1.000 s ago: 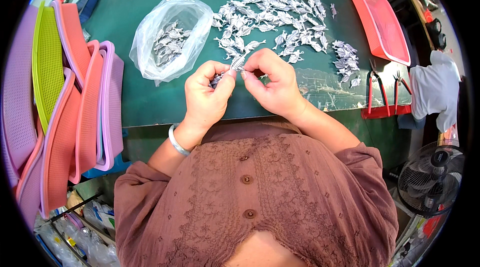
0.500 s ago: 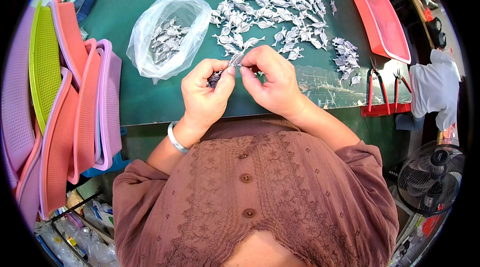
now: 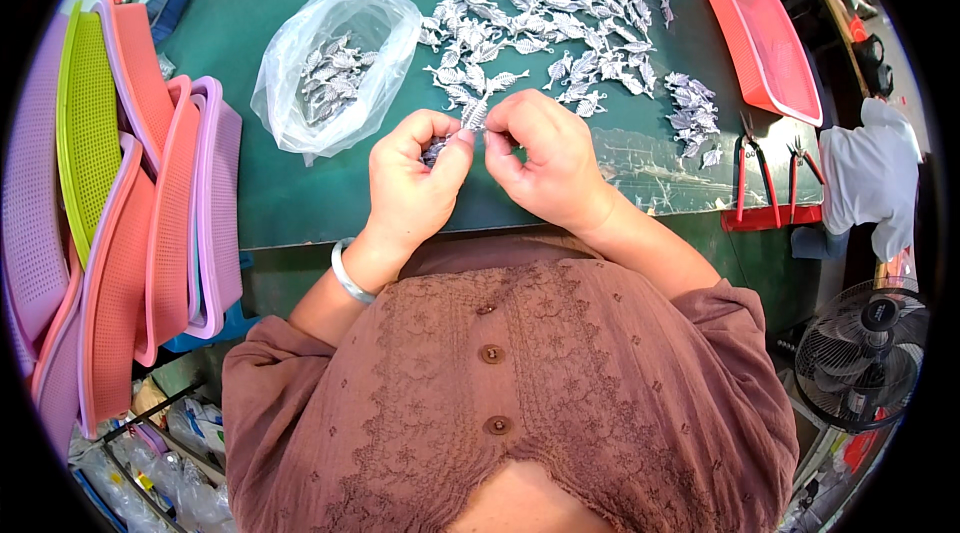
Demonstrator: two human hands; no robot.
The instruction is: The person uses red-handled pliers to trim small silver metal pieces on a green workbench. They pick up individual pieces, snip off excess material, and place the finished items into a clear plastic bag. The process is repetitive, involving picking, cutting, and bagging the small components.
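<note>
Near the table's front edge, my left hand (image 3: 418, 178) is closed round several small silvery leaf-shaped metal pieces. One ribbed metal piece (image 3: 474, 113) sticks up between its thumb and forefinger. My right hand (image 3: 548, 158) pinches at the lower end of that piece, fingertips nearly meeting the left thumb; any small part in the pinch is hidden. Beyond my hands spreads a loose pile of the same metal pieces (image 3: 560, 18), and a smaller heap (image 3: 690, 111) lies to the right. A clear plastic bag (image 3: 385, 98) on the left stands open with more pieces inside.
Stacked pink, purple and green plastic baskets (image 3: 110, 223) stand along the left side. At the right are a pink basket (image 3: 765, 53), red-handled pliers (image 3: 742, 178), a white cloth (image 3: 870, 178) and a black fan (image 3: 865, 353). The green table (image 3: 300, 203) ends just before my body.
The held piece has turned slightly and shows its ribbed face more. Both hands have shifted very slightly to the right and keep their pinch.
</note>
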